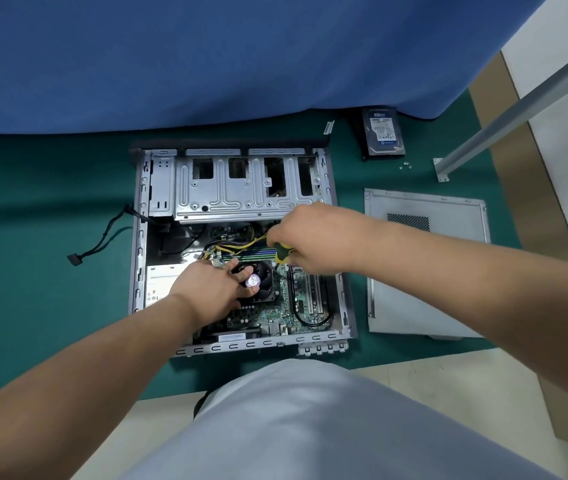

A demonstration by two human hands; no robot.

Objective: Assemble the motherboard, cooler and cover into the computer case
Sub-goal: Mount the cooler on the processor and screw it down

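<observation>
An open grey computer case [138,237] lies flat on the green mat. The green motherboard [275,313] sits inside it, with the black cooler [261,275] on top. My left hand [213,285] rests on the cooler, its fingers spread over the fan's purple centre label. My right hand [306,233] grips a yellow and green screwdriver [281,253] held upright at the cooler's far right corner; its tip is hidden. The grey side cover [424,271] lies flat on the mat to the right of the case.
A hard drive [383,131] lies behind the cover near a blue cloth [206,64]. Small screws [405,165] lie beside a metal post's foot [442,169]. A black cable [102,237] trails out of the case's left side. Yellow wires [241,244] run behind the cooler.
</observation>
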